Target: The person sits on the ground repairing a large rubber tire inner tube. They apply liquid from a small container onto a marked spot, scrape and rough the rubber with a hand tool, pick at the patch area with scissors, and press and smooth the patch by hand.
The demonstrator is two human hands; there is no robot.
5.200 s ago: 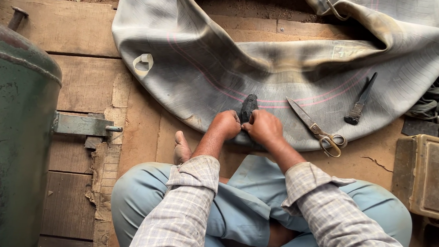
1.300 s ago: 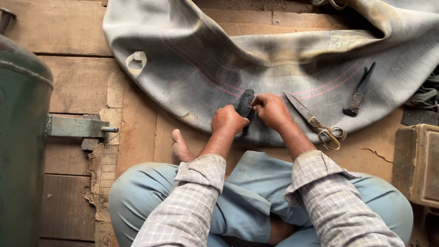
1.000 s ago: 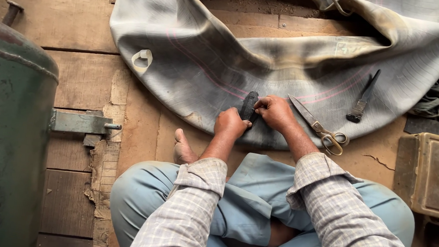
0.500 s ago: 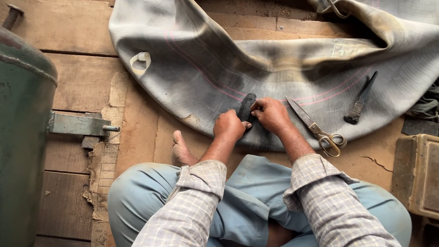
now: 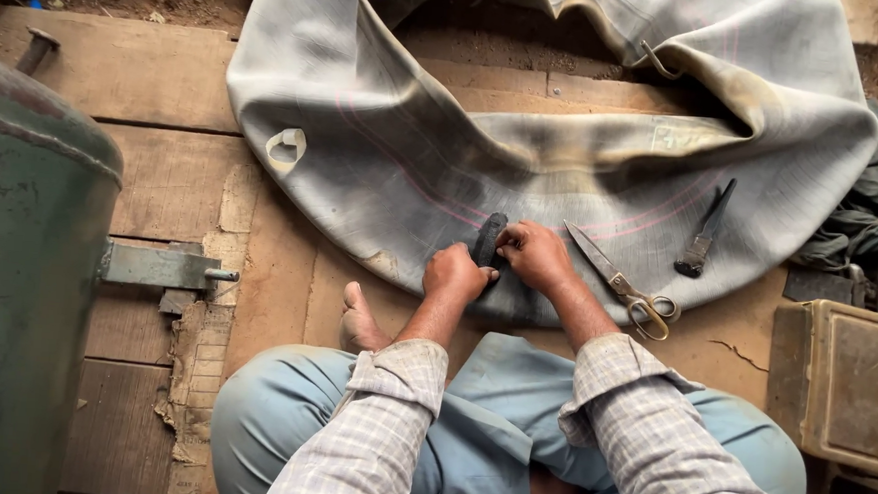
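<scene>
Lying between left hand [image 5: 455,274] and right hand [image 5: 532,255]: dark patch [image 5: 488,239].

The person wears a grey-and-white checked shirt [image 5: 640,428] with long sleeves, cuffs unbuttoned and flapping open at the wrists, and light blue trousers [image 5: 479,440]. One bare foot [image 5: 360,323] shows.

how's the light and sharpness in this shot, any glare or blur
Head view: soft, even daylight without glare; the hands, left and right, on the dark patch, and the scissors look sharp; the green tank at the left edge is dimmer and slightly bowed.
</scene>
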